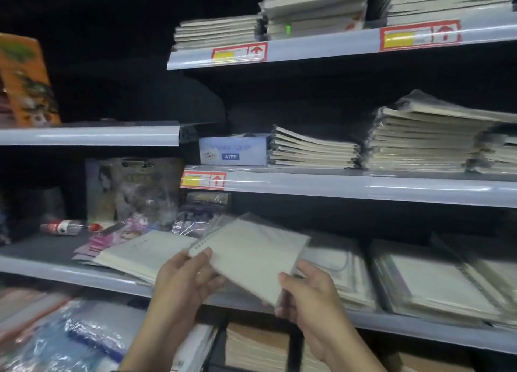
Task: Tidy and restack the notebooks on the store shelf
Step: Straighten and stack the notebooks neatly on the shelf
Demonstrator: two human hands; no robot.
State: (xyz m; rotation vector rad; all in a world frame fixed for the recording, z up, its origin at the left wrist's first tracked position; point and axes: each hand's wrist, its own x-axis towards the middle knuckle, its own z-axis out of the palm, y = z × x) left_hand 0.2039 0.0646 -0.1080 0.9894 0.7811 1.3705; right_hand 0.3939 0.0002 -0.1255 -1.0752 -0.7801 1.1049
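Observation:
A pale spiral-bound notebook (249, 255) in clear wrap is held tilted in front of the lower shelf (419, 328). My left hand (186, 279) grips its left edge, thumb on the cover by the spiral binding. At the lower right corner my right hand (306, 293) pinches it with thumb on top. Behind it lie flat stacks of wrapped notebooks (436, 280) on that shelf, and another pale notebook (145, 252) lies to the left.
The middle shelf (349, 187) carries notebook stacks (419, 142) and a blue box (233, 150). More stacks (316, 7) sit on the top shelf. The left bay holds a red-capped bottle (65, 227), a clipboard (134, 187) and purple packets (120, 237). Below are wrapped goods (84, 341).

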